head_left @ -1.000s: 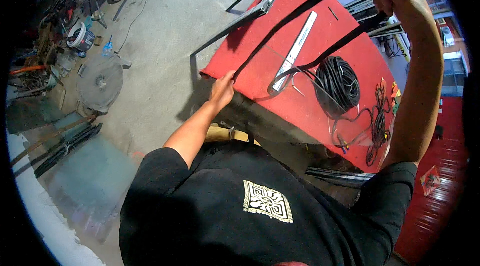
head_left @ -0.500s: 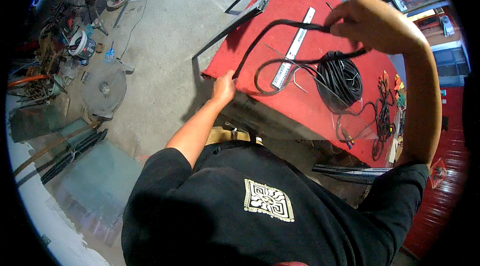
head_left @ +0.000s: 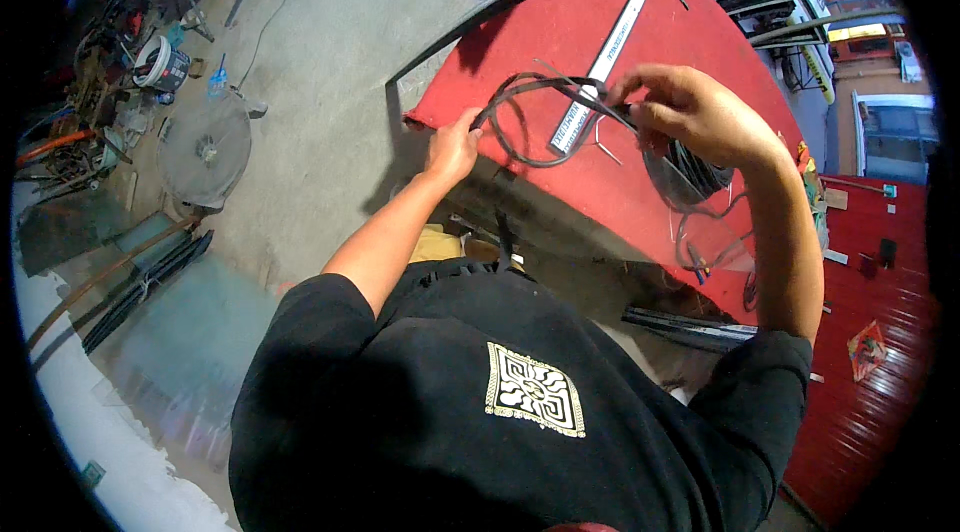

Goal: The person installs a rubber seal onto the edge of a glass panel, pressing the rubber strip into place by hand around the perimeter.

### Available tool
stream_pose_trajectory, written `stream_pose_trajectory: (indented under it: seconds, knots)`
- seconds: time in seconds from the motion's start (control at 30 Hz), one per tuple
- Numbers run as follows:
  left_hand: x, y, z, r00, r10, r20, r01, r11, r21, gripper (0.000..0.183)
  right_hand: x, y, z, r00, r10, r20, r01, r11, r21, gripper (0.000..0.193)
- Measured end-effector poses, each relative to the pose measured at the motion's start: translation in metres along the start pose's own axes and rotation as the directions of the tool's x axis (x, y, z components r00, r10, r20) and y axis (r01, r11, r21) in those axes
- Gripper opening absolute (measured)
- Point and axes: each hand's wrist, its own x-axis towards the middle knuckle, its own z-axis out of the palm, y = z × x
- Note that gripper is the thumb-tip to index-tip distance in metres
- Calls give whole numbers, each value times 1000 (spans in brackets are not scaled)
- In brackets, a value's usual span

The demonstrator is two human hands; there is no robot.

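My left hand (head_left: pixel 455 147) is closed on a long black rubber strip (head_left: pixel 545 84) at the near left corner of the red-covered table (head_left: pixel 480 67). From there the strip runs right in a loose loop to my right hand (head_left: pixel 690 112), whose curled fingers pinch it above the table. Under the loop lies a white flat bar (head_left: pixel 618 37) with printing on it. Beside the bar is a thin bent metal rod (head_left: pixel 604 145). A coil of black strip (head_left: pixel 685 177) sits below my right hand, which partly hides it.
A dark metal frame (head_left: pixel 480 22) leans at the table's left edge. Tangled cord and pliers (head_left: pixel 697 267) lie at the near right edge. On the floor at left are a round grey disc (head_left: pixel 207 150), a white bucket (head_left: pixel 160 65) and glass panes (head_left: pixel 195 332).
My right hand has come down and left, closer to my left hand, slackening the strip into a loop. My left hand stays near the table corner.
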Motion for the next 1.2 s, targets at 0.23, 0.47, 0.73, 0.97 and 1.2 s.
stream_pose_trajectory:
  seconds: [0.23,0.47,0.73,0.97,1.2]
  knots:
    - [-1,1,1,1000,-17,-14,17,1000,3,35,3,-7,10,977,67,-204,-71,997,-8,33]
    - [1,-8,11,995,69,-74,-71,997,-22,32,17,7,-16,988,6,-151,19,987,161,32]
    - [-3,-13,13,993,75,-90,-86,988,-125,31,32,-32,-23,946,-216,-241,125,930,-346,32]
    - [-7,-7,8,984,115,-135,-140,972,-187,24,56,-42,2,920,-235,-315,48,863,-503,25]
    - [-3,2,10,997,-19,-75,18,1000,-11,21,113,18,23,550,-411,-727,165,907,-388,25]
